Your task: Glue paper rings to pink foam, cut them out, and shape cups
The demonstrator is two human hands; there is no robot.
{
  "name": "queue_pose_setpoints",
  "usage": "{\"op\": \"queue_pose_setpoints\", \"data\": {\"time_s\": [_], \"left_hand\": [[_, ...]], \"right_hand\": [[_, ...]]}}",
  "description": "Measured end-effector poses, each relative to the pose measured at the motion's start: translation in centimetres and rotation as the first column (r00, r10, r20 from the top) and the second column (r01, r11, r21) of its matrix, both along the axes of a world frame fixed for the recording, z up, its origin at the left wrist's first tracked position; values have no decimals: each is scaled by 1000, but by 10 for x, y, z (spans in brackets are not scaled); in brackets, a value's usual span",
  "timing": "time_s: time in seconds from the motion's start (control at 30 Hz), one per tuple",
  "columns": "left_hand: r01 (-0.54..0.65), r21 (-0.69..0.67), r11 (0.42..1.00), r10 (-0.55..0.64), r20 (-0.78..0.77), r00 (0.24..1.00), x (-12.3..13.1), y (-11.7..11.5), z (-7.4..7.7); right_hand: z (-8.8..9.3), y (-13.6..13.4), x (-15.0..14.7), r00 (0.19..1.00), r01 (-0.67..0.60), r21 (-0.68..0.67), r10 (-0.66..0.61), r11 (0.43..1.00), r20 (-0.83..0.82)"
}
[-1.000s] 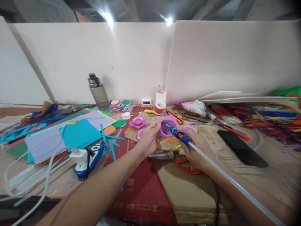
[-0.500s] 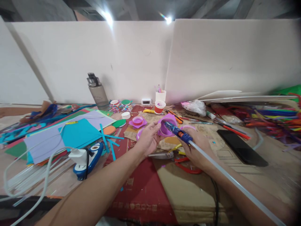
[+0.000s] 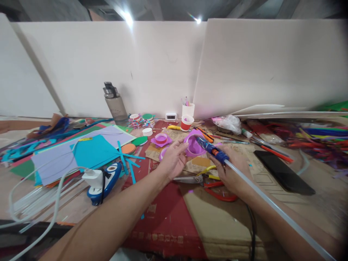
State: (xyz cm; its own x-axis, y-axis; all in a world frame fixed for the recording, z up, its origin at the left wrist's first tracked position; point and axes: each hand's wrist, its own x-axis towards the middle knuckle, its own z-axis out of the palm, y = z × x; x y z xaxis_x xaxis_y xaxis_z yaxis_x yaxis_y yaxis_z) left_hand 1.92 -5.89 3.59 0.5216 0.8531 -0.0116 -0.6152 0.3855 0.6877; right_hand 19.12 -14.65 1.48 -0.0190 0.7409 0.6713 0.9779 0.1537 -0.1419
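A purple ring on a purple sheet (image 3: 194,145) is pinched at its left edge by my left hand (image 3: 174,159). My right hand (image 3: 231,168) grips a blue glue gun (image 3: 214,151), with a long clear glue stick (image 3: 272,201) running out of its back. The gun's tip is at the right rim of the ring. Red-handled scissors (image 3: 221,195) and a yellow-handled tool (image 3: 207,172) lie just below the hands. Left of the ring, a smaller red and purple ring (image 3: 161,138) rests on a purple piece.
A power strip (image 3: 108,181) with a white plug, blue sheets (image 3: 94,152) and strips lie at the left. A bottle (image 3: 115,105), a small clock (image 3: 171,116) and a red-banded cup (image 3: 187,123) stand at the back. A phone (image 3: 282,172) lies at the right.
The glue gun's tip has moved from inside the ring to its right rim. The whole view has shifted slightly, and my left hand still holds the ring.
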Motion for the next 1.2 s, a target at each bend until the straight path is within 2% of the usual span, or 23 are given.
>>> {"op": "queue_pose_setpoints", "data": {"time_s": [0.17,0.3,0.47,0.7,1.0,1.2], "left_hand": [[42,3,999,-42,-48,998,-2,1,0],[93,-9,996,-93,-55,994,-3,4,-2],[68,32,997,-65,-93,994,-2,5,-5],[36,59,998,-30,-108,994,-1,2,-3],[10,67,998,-7,-50,999,0,2,-3],[30,67,997,-27,-57,998,-1,3,-3]], "right_hand": [[0,1,0,995,-94,11,94,995,-16],[-1,2,0,985,-165,9,164,986,45],[-2,2,-1,981,-182,12,181,983,71],[1,2,-2,989,-141,45,138,989,58],[2,3,2,997,-82,30,82,996,13],[2,3,2,999,-47,35,46,998,11]]}}
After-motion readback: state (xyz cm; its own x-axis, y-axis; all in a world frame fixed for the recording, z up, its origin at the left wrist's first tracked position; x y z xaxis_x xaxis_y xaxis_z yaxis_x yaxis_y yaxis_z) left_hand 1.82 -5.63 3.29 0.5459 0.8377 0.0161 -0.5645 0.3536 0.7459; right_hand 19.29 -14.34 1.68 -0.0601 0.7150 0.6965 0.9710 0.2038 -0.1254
